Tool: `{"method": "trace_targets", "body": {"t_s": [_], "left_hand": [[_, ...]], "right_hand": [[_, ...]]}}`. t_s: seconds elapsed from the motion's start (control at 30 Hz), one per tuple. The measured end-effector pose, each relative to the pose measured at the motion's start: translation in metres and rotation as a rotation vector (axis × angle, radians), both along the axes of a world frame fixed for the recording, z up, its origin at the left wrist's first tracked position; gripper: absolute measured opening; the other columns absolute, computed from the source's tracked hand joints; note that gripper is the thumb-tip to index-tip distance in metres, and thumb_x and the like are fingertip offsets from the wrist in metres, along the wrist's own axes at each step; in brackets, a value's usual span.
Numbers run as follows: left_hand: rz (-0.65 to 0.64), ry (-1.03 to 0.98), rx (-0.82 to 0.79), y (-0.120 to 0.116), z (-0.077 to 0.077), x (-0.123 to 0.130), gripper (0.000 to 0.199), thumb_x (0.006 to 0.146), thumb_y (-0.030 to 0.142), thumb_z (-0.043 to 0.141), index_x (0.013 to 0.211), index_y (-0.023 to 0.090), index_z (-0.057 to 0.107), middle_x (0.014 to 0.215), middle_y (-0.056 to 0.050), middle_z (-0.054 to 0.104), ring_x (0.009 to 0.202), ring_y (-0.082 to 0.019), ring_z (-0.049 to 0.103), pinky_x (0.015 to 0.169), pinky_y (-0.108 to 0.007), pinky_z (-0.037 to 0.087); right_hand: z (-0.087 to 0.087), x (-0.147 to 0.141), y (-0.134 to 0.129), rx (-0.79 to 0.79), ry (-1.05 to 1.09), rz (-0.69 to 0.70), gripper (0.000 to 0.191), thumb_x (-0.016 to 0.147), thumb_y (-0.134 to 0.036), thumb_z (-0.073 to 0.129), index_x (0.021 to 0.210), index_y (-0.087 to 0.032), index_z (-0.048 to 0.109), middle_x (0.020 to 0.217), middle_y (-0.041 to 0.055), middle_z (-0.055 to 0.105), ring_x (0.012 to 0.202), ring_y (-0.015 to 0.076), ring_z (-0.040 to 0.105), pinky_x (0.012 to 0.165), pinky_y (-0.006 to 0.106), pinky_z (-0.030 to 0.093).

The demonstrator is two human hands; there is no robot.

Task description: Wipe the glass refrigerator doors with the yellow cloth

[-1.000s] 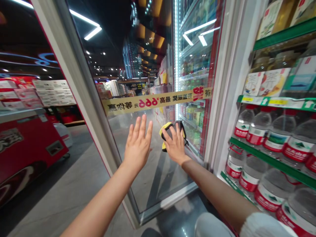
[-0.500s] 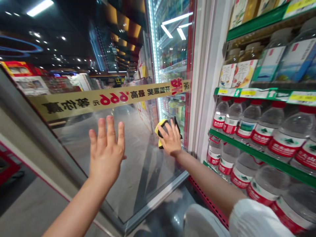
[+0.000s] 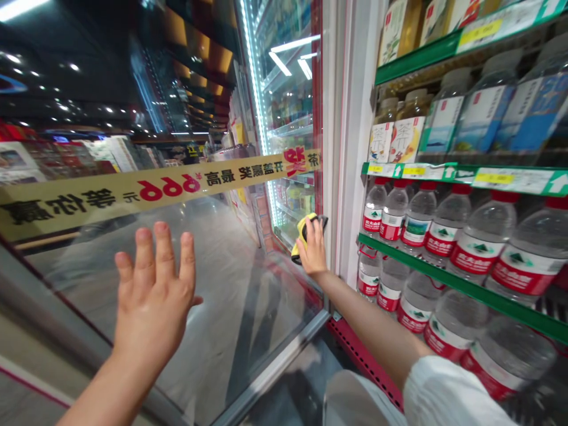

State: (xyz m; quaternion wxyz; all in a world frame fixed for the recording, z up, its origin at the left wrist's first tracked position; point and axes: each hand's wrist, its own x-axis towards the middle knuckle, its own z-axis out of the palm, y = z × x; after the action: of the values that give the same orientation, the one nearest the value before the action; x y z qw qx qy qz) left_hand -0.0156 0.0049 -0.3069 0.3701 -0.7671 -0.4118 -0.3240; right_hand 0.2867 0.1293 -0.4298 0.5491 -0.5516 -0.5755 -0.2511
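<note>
My right hand [image 3: 314, 253] presses a yellow and black cloth [image 3: 300, 232] flat against the inside of a glass door [image 3: 208, 331], close to its right edge. The fingers lie over the cloth and point upward. My left hand [image 3: 153, 296] is open, its fingers spread and upright in front of the lower left of the pane. Nothing is in it; whether the palm touches the glass I cannot tell. A beige printed strip [image 3: 173, 188] with mirrored lettering crosses the glass above both hands.
Shelves with green edges [image 3: 426, 272] stand close on the right, holding rows of water bottles [image 3: 477, 248] with red caps and tea bottles [image 3: 408, 127]. The door's metal frame [image 3: 266, 378] runs along the bottom. A shop aisle shows through the glass.
My right hand and the cloth have shifted right across the glass, towards the door's right edge. The view has turned a little right, and my left hand stays open.
</note>
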Motion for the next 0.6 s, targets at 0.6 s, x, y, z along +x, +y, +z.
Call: {"method": "trace_targets", "body": {"t_s": [0.6], "left_hand": [[-0.05, -0.049, 0.005, 0.011, -0.008, -0.003, 0.077, 0.094, 0.059, 0.035, 0.159, 0.037, 0.0, 0.169, 0.006, -0.016, 0.156, -0.036, -0.008, 0.124, -0.062, 0.0]], "right_hand": [[-0.176, 0.005, 0.002, -0.044, 0.198, -0.039, 0.059, 0.102, -0.034, 0.031, 0.158, -0.016, 0.023, 0.152, 0.0234, 0.044, 0.142, 0.0313, 0.043, 0.107, 0.056, 0.046]]}}
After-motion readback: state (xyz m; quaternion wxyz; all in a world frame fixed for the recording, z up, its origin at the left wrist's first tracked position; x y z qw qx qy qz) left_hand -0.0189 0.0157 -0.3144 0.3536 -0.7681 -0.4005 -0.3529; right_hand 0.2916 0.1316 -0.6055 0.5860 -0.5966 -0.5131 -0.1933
